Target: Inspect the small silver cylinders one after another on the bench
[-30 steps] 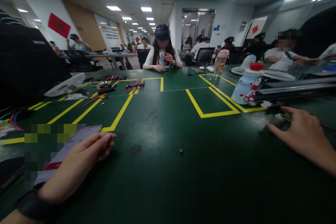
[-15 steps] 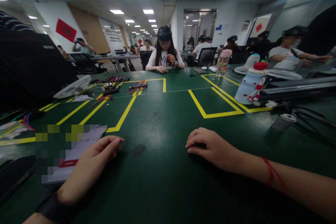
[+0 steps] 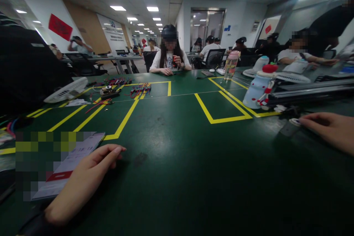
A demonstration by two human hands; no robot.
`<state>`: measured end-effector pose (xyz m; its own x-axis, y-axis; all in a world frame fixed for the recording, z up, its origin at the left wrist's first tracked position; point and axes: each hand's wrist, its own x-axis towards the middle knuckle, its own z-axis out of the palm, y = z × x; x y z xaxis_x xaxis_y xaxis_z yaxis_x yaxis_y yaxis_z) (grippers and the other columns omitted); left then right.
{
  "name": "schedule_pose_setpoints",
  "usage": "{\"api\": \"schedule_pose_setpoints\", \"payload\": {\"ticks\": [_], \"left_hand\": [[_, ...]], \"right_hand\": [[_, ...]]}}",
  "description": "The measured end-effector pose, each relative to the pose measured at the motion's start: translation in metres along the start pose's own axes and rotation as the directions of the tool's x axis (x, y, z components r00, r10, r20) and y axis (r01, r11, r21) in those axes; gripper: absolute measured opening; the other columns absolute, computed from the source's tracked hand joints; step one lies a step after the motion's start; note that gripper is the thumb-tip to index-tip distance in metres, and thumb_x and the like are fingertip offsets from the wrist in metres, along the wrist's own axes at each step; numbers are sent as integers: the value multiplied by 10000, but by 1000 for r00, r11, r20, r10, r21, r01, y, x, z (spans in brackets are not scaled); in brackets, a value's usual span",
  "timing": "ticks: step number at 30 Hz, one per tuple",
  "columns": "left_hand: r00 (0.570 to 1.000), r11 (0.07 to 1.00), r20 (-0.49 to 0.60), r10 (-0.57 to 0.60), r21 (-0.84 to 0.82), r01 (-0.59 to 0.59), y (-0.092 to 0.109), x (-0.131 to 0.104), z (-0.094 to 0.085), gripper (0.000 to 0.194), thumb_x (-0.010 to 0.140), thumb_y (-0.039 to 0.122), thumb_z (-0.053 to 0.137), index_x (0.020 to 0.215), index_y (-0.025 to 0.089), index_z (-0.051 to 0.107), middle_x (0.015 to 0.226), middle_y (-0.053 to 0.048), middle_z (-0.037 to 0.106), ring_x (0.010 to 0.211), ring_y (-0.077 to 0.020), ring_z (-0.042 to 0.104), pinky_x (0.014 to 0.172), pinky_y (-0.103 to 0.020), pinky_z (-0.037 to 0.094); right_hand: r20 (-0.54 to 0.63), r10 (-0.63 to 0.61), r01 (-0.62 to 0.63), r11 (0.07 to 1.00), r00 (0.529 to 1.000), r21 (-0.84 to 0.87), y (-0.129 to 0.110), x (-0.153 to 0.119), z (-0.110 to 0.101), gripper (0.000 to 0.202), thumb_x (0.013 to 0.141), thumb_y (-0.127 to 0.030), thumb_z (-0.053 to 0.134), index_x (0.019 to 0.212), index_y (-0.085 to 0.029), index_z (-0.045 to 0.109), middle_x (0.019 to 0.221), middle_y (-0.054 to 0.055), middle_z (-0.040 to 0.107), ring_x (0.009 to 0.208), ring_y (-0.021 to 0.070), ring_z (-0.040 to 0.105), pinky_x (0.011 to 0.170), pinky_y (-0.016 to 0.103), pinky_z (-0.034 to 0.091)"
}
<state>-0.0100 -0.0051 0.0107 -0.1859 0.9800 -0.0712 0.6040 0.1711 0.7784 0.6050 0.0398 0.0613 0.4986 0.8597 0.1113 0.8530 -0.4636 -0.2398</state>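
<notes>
My left hand (image 3: pixel 96 167) lies on the green table at the left, its fingers loosely curled and the thumb against the index finger. Nothing shows in it. Beneath and beside the wrist is a flat, phone-like thing (image 3: pixel 69 167) with a pale and red face, partly blurred out. At the right edge, my right hand (image 3: pixel 329 129) has its fingertips pinched at the rim of a small grey cylinder (image 3: pixel 289 129) with a white top. The cylinder stands on the table, and part of the hand is cut off by the frame.
Yellow tape lines (image 3: pixel 232 120) mark the table (image 3: pixel 171 177). Bundled wires (image 3: pixel 141 90) and a small motor-like part (image 3: pixel 107 90) lie at the back left. A blue bottle (image 3: pixel 257 90), metal rails (image 3: pixel 312 90) and fans stand at the right. A co-worker (image 3: pixel 170 55) sits opposite.
My right hand has moved from the middle of the table rightward to the small grey cylinder. My left hand stays by the phone-like thing. The view has shifted slightly to the right.
</notes>
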Motion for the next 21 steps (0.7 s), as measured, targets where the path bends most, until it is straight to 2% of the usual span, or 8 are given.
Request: {"api": "schedule_pose_setpoints", "payload": {"ticks": [4,8,10,14,16,18,19,21], "left_hand": [[1000,1000,-7,-7,11,7,3,-1,1,370,839,573,535,994,254,640,732,53,594,706,-177,557,645,-242,412],[1000,999,-21,3,37,-2,4,-1,1,386,823,581,544,985,248,656,731,39,619,703,-192,577,649,-256,428],[1000,999,-23,11,39,-10,4,-2,0,384,821,576,545,981,247,660,729,37,624,701,-193,580,643,-256,429],[1000,1000,-17,12,26,-11,4,-3,0,366,823,564,551,972,248,661,724,45,625,700,-184,578,629,-242,420],[1000,1000,0,10,21,-10,3,-3,0,370,834,561,544,988,242,650,720,44,611,699,-183,573,632,-243,417],[1000,1000,8,16,17,-16,2,-2,-1,372,847,559,532,1007,239,636,739,39,602,700,-181,562,636,-246,414],[1000,1000,10,17,15,-17,1,-2,-1,373,850,559,528,1014,239,631,760,35,606,705,-182,559,637,-247,413],[1000,1000,10,17,15,-18,0,-1,-1,375,852,559,523,1022,241,626,791,29,613,713,-183,558,638,-249,410]], "right_hand": [[-87,23,-17,998,996,65,-8,-6,2,479,791,-544,565,1066,-177,704,995,142,665,709,160,545,672,342,379],[-73,-45,51,996,996,78,-10,-6,5,361,787,-442,607,1002,-176,723,994,134,672,702,163,562,678,338,391],[-57,-51,57,993,997,106,-9,-5,5,367,784,-450,610,992,-172,729,967,144,674,686,164,572,673,343,394],[-45,36,-26,976,998,216,-14,-8,4,390,751,-391,659,1075,-180,706,959,144,677,691,171,590,680,347,409],[-69,110,-93,971,992,220,-18,-11,4,429,744,-426,662,1087,-172,697,949,146,675,710,179,588,676,347,410],[-83,131,-114,977,988,178,-21,-14,5,445,757,-488,631,1045,-157,707,930,153,672,711,179,580,659,342,408],[-87,107,-93,985,990,148,-21,-14,5,439,762,-494,622,1019,-151,714,916,155,672,697,174,576,647,337,407],[-166,-17,26,998,986,55,-21,-15,6,396,770,-474,620,954,-141,733,849,152,676,623,158,561,607,325,404]]}}
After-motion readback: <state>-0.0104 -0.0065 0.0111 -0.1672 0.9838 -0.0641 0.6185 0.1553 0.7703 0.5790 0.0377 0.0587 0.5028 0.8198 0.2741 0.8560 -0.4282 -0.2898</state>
